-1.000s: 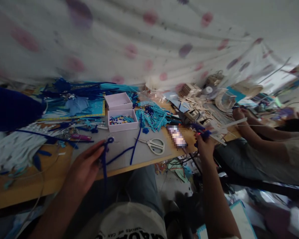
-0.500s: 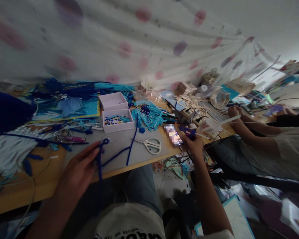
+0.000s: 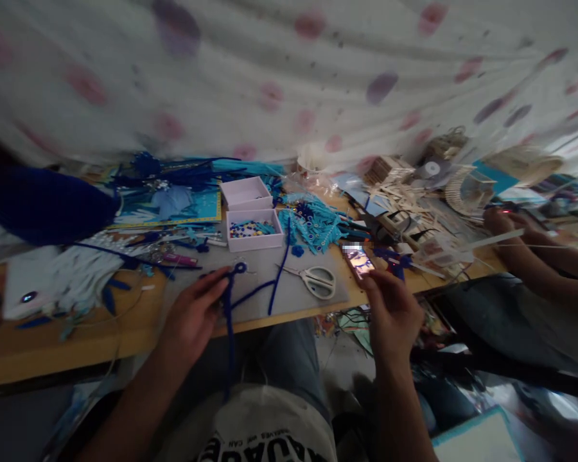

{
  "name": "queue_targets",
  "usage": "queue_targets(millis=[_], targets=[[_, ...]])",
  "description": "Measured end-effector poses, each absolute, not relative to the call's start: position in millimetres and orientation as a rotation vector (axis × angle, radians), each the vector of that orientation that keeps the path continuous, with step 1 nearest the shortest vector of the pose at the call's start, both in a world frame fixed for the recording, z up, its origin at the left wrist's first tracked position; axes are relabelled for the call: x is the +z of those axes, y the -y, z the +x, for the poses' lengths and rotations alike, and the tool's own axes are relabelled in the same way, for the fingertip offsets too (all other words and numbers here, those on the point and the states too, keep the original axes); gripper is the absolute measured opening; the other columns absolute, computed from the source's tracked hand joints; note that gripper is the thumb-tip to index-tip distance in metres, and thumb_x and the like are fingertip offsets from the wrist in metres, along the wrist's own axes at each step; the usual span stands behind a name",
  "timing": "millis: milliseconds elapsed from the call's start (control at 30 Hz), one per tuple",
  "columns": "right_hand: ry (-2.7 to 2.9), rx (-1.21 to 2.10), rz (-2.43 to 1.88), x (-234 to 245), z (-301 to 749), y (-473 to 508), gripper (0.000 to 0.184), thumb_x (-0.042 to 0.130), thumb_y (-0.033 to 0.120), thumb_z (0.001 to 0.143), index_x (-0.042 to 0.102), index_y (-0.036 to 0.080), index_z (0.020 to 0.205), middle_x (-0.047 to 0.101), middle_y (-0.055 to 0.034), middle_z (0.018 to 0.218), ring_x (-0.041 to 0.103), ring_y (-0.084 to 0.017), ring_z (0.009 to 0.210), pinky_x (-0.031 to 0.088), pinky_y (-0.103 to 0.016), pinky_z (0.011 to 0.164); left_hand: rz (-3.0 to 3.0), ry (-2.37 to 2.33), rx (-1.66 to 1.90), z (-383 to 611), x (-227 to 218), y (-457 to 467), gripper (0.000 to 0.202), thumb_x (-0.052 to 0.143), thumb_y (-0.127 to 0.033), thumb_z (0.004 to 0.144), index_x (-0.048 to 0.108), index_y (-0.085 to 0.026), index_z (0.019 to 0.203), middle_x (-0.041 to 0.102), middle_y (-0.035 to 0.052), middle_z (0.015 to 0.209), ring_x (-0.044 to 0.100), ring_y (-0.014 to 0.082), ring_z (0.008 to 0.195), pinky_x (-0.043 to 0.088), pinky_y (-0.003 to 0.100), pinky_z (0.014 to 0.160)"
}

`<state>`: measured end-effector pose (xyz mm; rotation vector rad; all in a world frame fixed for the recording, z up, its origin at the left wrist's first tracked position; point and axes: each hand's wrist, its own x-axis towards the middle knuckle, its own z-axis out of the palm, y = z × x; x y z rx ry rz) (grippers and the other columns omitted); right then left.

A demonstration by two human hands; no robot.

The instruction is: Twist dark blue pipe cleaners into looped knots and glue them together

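My left hand (image 3: 197, 311) pinches a dark blue pipe cleaner (image 3: 230, 327) whose top is curled into a small loop; its long end hangs past the table edge. Other blue pipe cleaner pieces (image 3: 279, 274) lie on the grey mat (image 3: 250, 308) beside it. By the near end of a lit phone (image 3: 359, 262), my right hand (image 3: 394, 311) has its thumb and fingers drawn together. Whether anything is between them is hidden. A blue glue gun (image 3: 395, 260) lies just beyond that hand. White-handled scissors (image 3: 319, 282) rest on the mat between my hands.
A white box (image 3: 254, 240) holds beads, with another white box (image 3: 245, 194) behind it. Turquoise beaded pieces (image 3: 313, 224) are heaped to their right. Wooden sticks (image 3: 399, 199) pile up at the back right. Another person's hands (image 3: 505, 221) are at the far right.
The view has shifted left, so things appear farther right. My right hand has drawn back from beside the glue gun to the phone's near end. My left hand still holds the looped pipe cleaner.
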<state>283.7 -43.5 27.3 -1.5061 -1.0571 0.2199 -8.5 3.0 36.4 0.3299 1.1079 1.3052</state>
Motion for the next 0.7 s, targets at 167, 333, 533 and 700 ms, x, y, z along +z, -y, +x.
queue_targets(millis=[167,333,533,700], targets=[[1.318,1.079,-1.236,44,201,5,0.033,0.077,0.042,0.083,0.076,0.022,0.110,0.080,-0.0085,0.101,0.075,-0.024,0.095,0.060,-0.038,0.086,0.420,-1.095,1.293,-17,35,2,0.036,0.093,-0.017,0.054,0.084,-0.019,0.089,0.081,0.0026,0.083,0.067,0.0077,0.065,0.052,0.013,0.057],[1.287,1.391,-1.146,43,165,-11,0.036,0.083,0.041,0.076,0.078,0.021,0.107,0.081,-0.0063,0.089,0.075,-0.021,0.080,0.060,-0.033,0.074,0.486,-1.101,1.304,-29,35,7,0.039,0.095,-0.026,0.053,0.084,-0.022,0.091,0.082,0.0034,0.090,0.070,0.0120,0.077,0.054,0.019,0.071],[1.191,1.391,-1.104,43,150,-11,0.026,0.088,0.035,0.067,0.080,0.021,0.086,0.078,-0.0034,0.075,0.071,-0.019,0.067,0.059,-0.032,0.068,0.555,-1.109,1.302,-31,32,9,0.037,0.094,-0.030,0.054,0.085,-0.024,0.090,0.082,0.0031,0.096,0.070,0.0136,0.086,0.051,0.021,0.079],[1.303,1.072,-1.203,43,151,-6,0.009,0.080,0.030,0.076,0.080,0.022,0.080,0.077,-0.0032,0.073,0.069,-0.018,0.066,0.054,-0.030,0.063,0.563,-1.125,1.297,-28,30,6,0.036,0.094,-0.030,0.056,0.085,-0.025,0.091,0.082,0.0028,0.093,0.068,0.0129,0.078,0.051,0.022,0.073]])
